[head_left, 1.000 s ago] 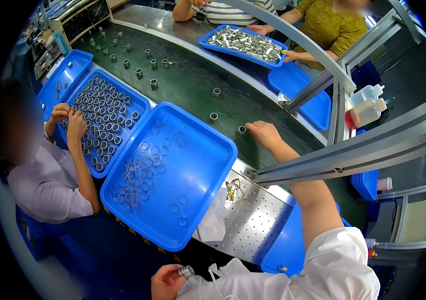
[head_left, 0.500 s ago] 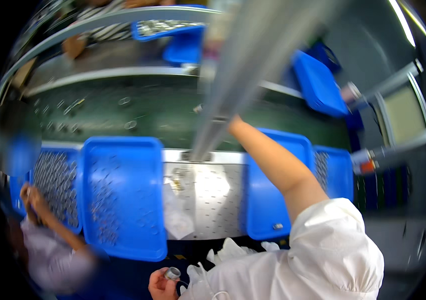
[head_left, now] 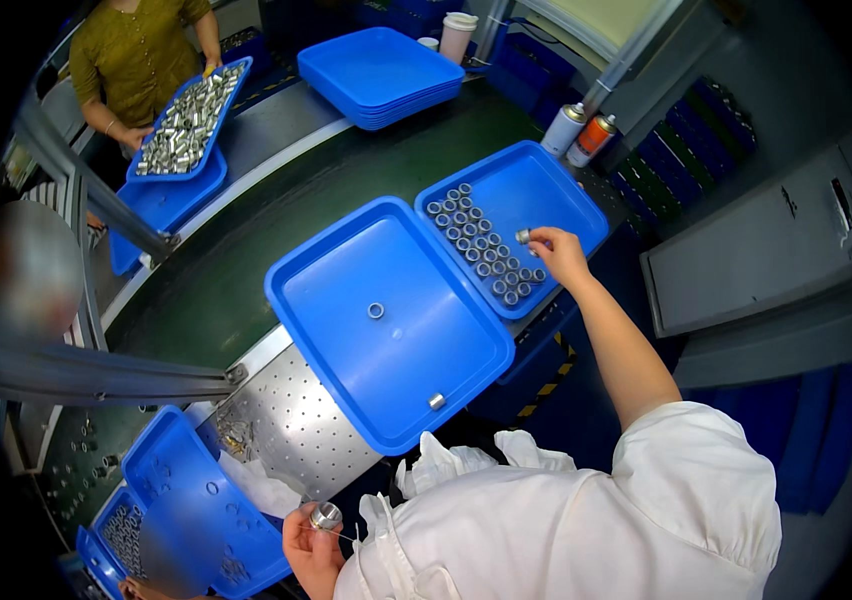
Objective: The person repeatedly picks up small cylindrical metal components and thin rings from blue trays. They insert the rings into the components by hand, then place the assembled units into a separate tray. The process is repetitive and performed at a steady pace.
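My right hand (head_left: 561,256) is closed, pinching a short metal sleeve (head_left: 523,236) between its fingertips above the far right blue tray (head_left: 571,195). Rows of similar metal sleeves (head_left: 472,229) stand on end in that tray, left of my fingers. Near my body, my left hand (head_left: 312,552) grips a wider silver metal ring (head_left: 325,515). A thin strand runs beside it towards my clothing. Between my hands lies a larger blue tray (head_left: 346,375), where one sleeve (head_left: 376,310) stands on end and another (head_left: 436,401) lies on its side.
A perforated metal plate (head_left: 301,425) adjoins the larger tray, by a metal post (head_left: 116,375). Across the green conveyor (head_left: 236,235), a person (head_left: 141,60) tilts a tray of metal sleeves (head_left: 186,125). Stacked blue trays (head_left: 381,70) and spray cans (head_left: 591,140) stand beyond.
The view has swung right. My right hand has come from over the conveyor, behind the post, to the right tray, a sleeve now visible in its fingers. My left hand still holds the ring.
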`<state>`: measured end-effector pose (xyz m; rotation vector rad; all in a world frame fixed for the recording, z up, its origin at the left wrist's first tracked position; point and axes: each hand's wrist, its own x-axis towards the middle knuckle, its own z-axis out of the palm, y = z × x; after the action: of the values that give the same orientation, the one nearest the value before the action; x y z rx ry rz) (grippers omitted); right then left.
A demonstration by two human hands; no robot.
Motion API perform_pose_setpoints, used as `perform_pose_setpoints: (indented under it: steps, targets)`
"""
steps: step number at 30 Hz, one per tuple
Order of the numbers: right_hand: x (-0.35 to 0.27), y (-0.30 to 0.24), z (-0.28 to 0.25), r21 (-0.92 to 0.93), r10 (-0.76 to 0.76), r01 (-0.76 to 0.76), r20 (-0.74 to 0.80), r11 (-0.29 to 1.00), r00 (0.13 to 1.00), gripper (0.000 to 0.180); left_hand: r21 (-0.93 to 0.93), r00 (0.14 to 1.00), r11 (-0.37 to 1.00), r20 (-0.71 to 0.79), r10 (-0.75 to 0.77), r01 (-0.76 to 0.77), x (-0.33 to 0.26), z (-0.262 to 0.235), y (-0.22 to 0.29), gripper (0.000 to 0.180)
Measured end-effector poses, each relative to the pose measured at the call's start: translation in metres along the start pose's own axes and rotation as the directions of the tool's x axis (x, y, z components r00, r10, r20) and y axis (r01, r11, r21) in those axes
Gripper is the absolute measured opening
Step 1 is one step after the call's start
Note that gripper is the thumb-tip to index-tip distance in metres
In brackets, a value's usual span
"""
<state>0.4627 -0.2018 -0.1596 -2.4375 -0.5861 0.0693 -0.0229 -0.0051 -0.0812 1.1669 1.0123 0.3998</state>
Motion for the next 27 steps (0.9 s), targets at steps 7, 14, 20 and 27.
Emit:
perform_pose_setpoints:
  steps: [7, 14, 20, 27]
  targets:
    - [0.036, 0.048, 0.015, -0.226, -0.006, 0.009, 0.014, 0.974, 1.0, 0.015, 0.157, 1.0, 0.988, -0.015, 0.012, -0.01, -0.012, 0.06, 0.029, 0.03]
    - [0.099, 0.034, 0.064, -0.312, -0.161, 0.169, 0.054, 0.935, 0.986, 0.013, 0.503, 0.922, 0.776, 0.274, 0.274, -0.38, -0.028, 0.064, 0.022, 0.031]
    - [0.13, 0.037, 0.088, -0.392, -0.323, 0.334, 0.096, 0.857, 0.942, 0.014, 0.092, 0.985, 0.986, -0.117, -0.126, 0.137, -0.049, 0.073, 0.009, 0.038]
    - [0.134, 0.044, 0.096, -0.49, -0.366, 0.409, 0.185, 0.77, 0.912, 0.012, 0.009, 0.981, 0.991, -0.145, -0.13, 0.133, -0.051, 0.085, 0.006, 0.037]
